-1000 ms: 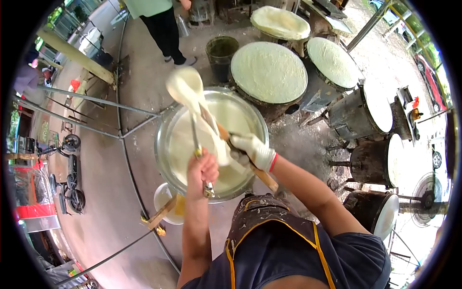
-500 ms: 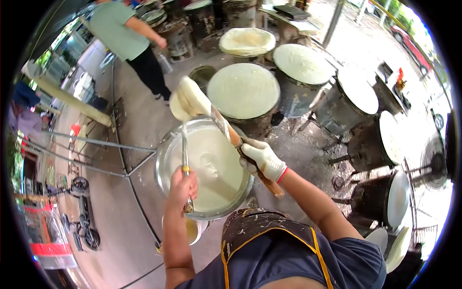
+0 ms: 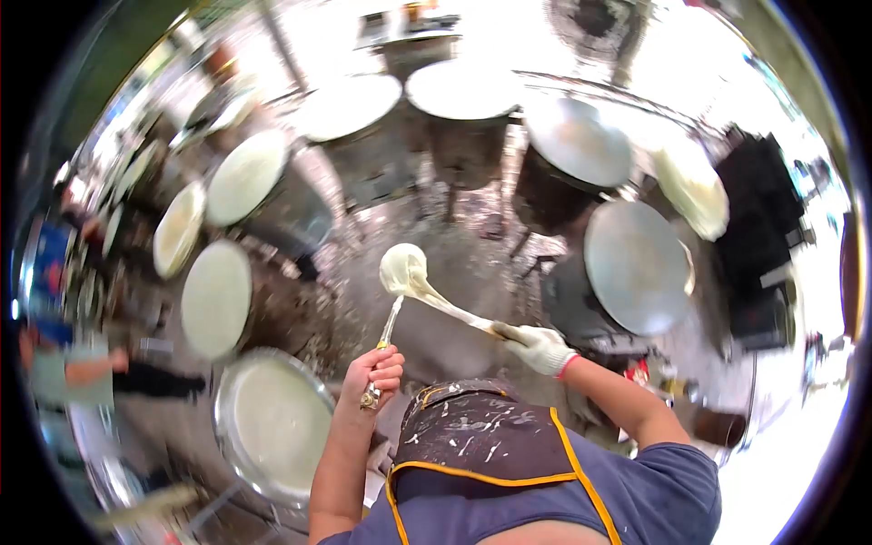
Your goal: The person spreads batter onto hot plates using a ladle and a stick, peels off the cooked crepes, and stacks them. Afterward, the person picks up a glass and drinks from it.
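Ladle (image 3: 391, 320), bowl coated in pale batter (image 3: 402, 265), raised just beyond the left hand. Largest: drums topped by round plates (image 3: 638, 265), in an arc beyond both hands. Next: metal basin (image 3: 222, 425) of pale liquid, outward of the left hand. Right arm (image 3: 618, 392): angled inward and forward. Left arm (image 3: 338, 463): reaching forward, steeper. Right hand (image 3: 540, 351): gloved, closed round the stick (image 3: 499, 329), whose coated length slants to the ladle bowl. Left hand (image 3: 373, 372): bare, fingers wrapped round the ladle's handle, its butt protruding below.
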Motion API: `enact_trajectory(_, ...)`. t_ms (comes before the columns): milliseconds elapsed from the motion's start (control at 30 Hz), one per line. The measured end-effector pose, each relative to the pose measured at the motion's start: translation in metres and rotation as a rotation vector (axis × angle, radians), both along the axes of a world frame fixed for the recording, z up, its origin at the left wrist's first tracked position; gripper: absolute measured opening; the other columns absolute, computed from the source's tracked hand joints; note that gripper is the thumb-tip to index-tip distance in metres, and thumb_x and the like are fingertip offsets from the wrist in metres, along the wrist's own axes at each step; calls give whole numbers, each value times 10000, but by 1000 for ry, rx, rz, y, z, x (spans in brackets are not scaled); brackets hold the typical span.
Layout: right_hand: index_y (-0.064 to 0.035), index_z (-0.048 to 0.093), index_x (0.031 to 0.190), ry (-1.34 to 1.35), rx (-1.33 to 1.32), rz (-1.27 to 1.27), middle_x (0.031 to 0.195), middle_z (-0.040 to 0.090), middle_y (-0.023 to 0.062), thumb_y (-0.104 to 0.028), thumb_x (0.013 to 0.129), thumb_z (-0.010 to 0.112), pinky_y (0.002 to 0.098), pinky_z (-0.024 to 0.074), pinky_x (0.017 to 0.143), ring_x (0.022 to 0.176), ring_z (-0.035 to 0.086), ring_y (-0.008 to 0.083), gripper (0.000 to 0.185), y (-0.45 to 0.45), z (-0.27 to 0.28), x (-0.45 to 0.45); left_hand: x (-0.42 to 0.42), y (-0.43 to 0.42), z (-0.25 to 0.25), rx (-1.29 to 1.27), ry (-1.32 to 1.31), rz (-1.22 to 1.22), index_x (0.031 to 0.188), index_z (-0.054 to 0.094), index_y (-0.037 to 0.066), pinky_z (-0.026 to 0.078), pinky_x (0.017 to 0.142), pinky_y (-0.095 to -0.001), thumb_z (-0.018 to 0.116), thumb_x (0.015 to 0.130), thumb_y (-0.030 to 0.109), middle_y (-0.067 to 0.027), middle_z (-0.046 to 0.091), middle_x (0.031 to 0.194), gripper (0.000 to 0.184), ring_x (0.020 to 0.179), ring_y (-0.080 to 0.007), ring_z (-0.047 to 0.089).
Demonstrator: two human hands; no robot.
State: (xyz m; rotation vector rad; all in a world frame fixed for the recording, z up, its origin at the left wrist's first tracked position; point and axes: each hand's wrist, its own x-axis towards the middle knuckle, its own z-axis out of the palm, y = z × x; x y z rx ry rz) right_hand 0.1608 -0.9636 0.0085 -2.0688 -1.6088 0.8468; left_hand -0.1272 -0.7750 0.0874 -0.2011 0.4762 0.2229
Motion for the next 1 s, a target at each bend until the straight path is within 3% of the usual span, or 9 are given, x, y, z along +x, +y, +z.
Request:
enact_trajectory(233, -207, 532, 1289, 250, -314, -428, 1005, 642, 176, -354, 905, 466, 381, 471, 826, 894, 617, 338, 416, -214, 40, 59, 190, -88, -24, 366, 42, -664, 870, 475, 37, 296, 342, -192, 439, 934, 56, 26, 349, 600, 76, 423, -37, 323)
enact_trajectory(333, -253, 537, 1278, 249, -90, -660, 1032, 641, 168, -373, 902, 459, 383, 469, 849, 949, 616, 337, 402, -234, 14, 54, 268, -127, 4, 318, -126, -863, 898, 450, 52, 306, 344, -203, 453, 917, 21, 20, 360, 617, 36, 409, -46, 325)
enact_trajectory(400, -246, 547, 1270, 306, -40, -930, 1073, 635, 161, -373, 905, 467, 372, 469, 862, 975, 611, 332, 395, -236, 16, 62, 311, -152, 21, 676, -155, -984, 902, 428, 60, 302, 350, -197, 473, 912, 35, 18, 366, 615, 53, 405, -47, 332)
enact_trajectory(467, -156, 557, 1267, 252, 405, -1240, 965, 681, 112, -290, 898, 534, 324, 490, 777, 858, 654, 238, 393, -239, -26, 70, 347, -175, 33, 1019, -217, -1012, 895, 415, 66, 298, 352, -195, 491, 902, 38, 17, 374, 614, 82, 405, -49, 342)
enact_trajectory(567, -127, 564, 1273, 1001, 730, -1765, 678, 512, -45, -197, 907, 519, 198, 376, 468, 514, 438, 50, 375, -244, -25, 104, 400, -204, 6, 1399, -204, -1003, 906, 399, 72, 294, 336, -221, 519, 887, 49, 4, 396, 605, 124, 399, -65, 362)
enact_trajectory(700, -256, 493, 1337, 1171, 1018, -2021, 622, 459, -54, -242, 930, 485, 216, 312, 399, 446, 379, 54, 407, -252, -32, 135, 462, -232, -54, 1626, -230, -1051, 886, 396, 62, 317, 349, -237, 537, 877, 69, 3, 414, 619, 141, 409, -66, 403)
enact_trajectory(800, -250, 480, 1349, 1005, 1162, -2097, 626, 451, -55, -239, 925, 493, 225, 314, 401, 445, 374, 56, 424, -231, -75, 142, 502, -225, -117, 1969, -232, -1074, 934, 434, 7, 417, 477, -357, 556, 843, 100, -96, 510, 657, 178, 503, -234, 512)
enact_trajectory(900, -162, 562, 1271, 151, 605, -2159, 807, 644, 49, -260, 902, 536, 245, 464, 616, 657, 585, 112, 383, -207, -126, 126, 531, -215, -148, 2382, -282, -1025, 1051, 449, -33, 434, 714, -501, 540, 826, 117, -246, 598, 806, 285, 791, -464, 567)
enact_trajectory(1000, -116, 571, 1246, 207, 371, -2240, 983, 669, 139, -258, 896, 535, 294, 473, 792, 889, 644, 178, 379, -181, -96, 135, 562, -191, -150, 2536, -395, -980, 1055, 443, -14, 428, 709, -523, 537, 833, 110, -253, 610, 827, 272, 825, -465, 575)
